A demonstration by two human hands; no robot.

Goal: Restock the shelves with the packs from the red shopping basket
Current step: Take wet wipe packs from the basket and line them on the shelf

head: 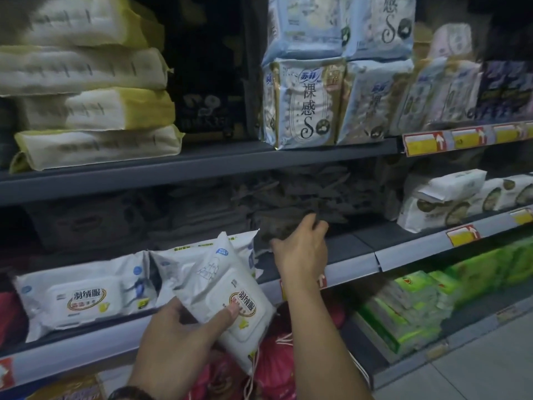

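Left hand (176,339) clamps one white wet-wipe pack (227,295), tilted; right hand (302,249), grip closed on a dark pack (277,229) in the shadowed middle shelf (354,255). Two matching packs (83,298) lie shelved beside.

One head-worn view only, so no second view shares the scene; it looks forward and slightly down at the shelves, close to the middle shelf edge (357,264); tiled floor (476,368) shows below and right of that edge; the recess behind it is perhaps too dark to read.
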